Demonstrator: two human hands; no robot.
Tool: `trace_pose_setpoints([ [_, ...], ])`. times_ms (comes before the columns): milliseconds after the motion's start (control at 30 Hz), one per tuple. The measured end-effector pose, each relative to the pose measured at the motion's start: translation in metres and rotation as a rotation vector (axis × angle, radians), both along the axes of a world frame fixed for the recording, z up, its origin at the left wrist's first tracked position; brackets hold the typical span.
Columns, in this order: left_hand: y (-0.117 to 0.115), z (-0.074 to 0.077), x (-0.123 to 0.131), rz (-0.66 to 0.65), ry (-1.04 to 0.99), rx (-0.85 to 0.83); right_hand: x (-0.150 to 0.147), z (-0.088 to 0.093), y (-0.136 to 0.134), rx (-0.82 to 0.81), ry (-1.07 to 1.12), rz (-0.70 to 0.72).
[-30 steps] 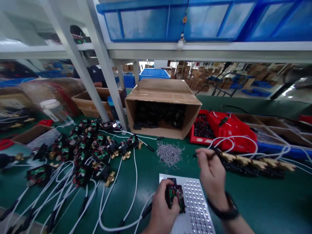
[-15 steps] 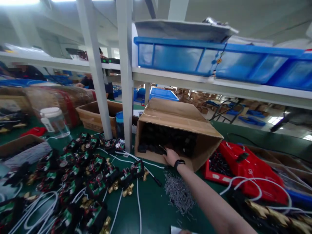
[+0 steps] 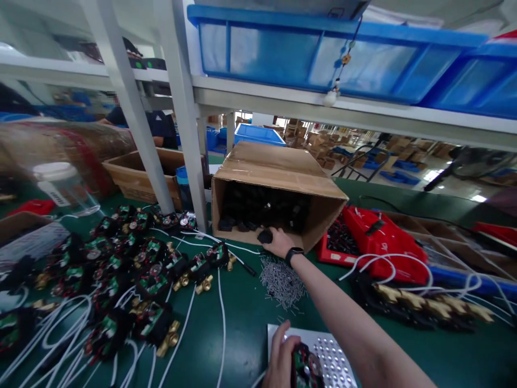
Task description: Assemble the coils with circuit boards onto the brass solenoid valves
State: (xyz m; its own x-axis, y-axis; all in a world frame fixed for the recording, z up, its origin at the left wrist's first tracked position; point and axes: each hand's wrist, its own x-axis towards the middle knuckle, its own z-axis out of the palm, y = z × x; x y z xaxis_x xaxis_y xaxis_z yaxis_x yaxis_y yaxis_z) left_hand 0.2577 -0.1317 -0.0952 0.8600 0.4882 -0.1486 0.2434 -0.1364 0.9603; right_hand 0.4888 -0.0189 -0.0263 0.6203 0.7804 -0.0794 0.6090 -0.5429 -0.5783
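Note:
My right hand [image 3: 281, 243] is closed on a black plastic part [image 3: 265, 236] at the front lip of a cardboard box [image 3: 278, 167] lying on its side. More dark parts fill the shadowed inside of that box. At the bottom, my left hand [image 3: 278, 358] grips a black housing with a green circuit board [image 3: 306, 366], set against a metal plate [image 3: 331, 350] covered in raised round dimples. Below my right wrist lies a pile of small grey screws [image 3: 283, 283].
Many open housings with brass fittings [image 3: 151, 283] and white cables crowd the left. A red bin [image 3: 383, 242] and a row of brass-fitted units [image 3: 424, 304] stand right. Blue bins [image 3: 323, 54] sit on the shelf above; metal posts [image 3: 177, 108] rise behind the housings.
My right hand has drawn back from inside the box to its lip, now with a black plastic part. The view has tilted down, bringing my left hand, the housing and the dimpled plate into sight.

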Motion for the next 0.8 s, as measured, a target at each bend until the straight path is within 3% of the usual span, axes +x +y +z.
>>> trace_pose_setpoints([
  [100,0.007,0.015,-0.006,-0.102,-0.011,-0.011,-0.018,0.011,-0.027,0.127,0.206,0.004],
  [233,0.005,0.035,-0.016,-0.138,0.000,0.012,-0.044,0.023,-0.121,0.239,0.565,-0.033],
  [367,-0.003,0.043,-0.019,-0.128,-0.005,0.035,-0.079,0.014,-0.226,0.605,1.405,-0.183],
  [433,-0.007,0.045,-0.018,-0.145,-0.043,0.091,-0.098,0.000,-0.260,0.741,1.656,-0.325],
  [533,-0.018,0.052,-0.015,-0.182,-0.046,0.298,-0.123,-0.020,-0.282,0.810,1.734,-0.555],
  [633,-0.031,0.062,-0.015,-0.214,0.038,0.564,-0.138,-0.028,-0.280,0.813,1.644,-0.702],
  [700,-0.037,0.068,-0.016,-0.216,0.088,0.685,-0.144,-0.026,-0.276,0.807,1.508,-0.677],
  [800,-0.041,0.073,-0.018,-0.199,0.140,0.790,-0.150,-0.020,-0.272,0.729,1.282,-0.465],
])
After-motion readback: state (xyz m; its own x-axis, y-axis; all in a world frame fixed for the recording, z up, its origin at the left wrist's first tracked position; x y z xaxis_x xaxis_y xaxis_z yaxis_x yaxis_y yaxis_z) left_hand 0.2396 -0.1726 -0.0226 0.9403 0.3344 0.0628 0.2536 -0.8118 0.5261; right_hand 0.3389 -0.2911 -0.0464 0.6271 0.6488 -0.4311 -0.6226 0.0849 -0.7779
